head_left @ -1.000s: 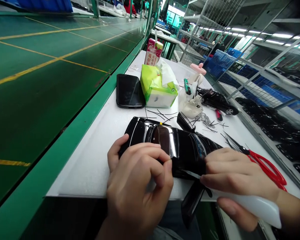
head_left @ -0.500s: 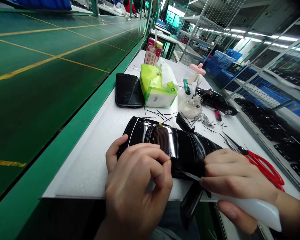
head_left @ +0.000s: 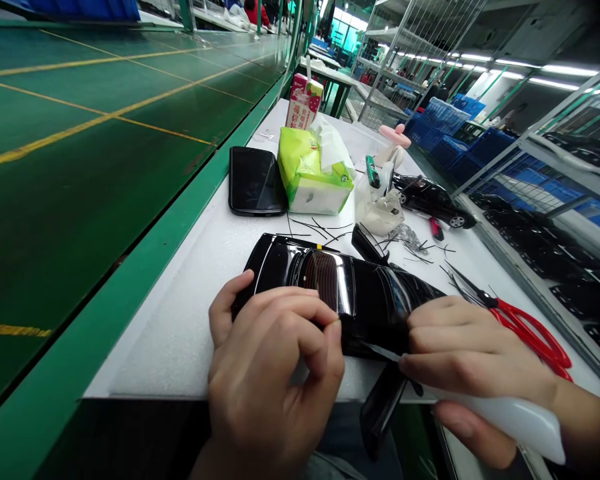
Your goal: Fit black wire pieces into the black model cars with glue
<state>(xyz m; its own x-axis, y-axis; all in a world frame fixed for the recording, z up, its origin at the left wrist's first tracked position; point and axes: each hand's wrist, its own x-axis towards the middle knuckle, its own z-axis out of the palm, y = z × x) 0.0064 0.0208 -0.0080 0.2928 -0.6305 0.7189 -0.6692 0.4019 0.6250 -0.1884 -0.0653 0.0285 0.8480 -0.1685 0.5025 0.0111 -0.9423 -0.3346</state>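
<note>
Two hands work at the black model car (head_left: 325,273) on the white surface (head_left: 155,353): the left hand (head_left: 280,373) curls over its near side, thumb and finger pinched, perhaps on something; right of it, the right hand (head_left: 470,360) grips a white-handled blade (head_left: 510,413).

Black phone (head_left: 258,181) just beside a green tissue pack (head_left: 316,175), pink drink carton (head_left: 305,102) behind the pack.

The hands (head_left: 277,367) are bare, with short nails (head_left: 461,425); below is dark blue-grey cloth (head_left: 353,430), probably trousers.
</note>
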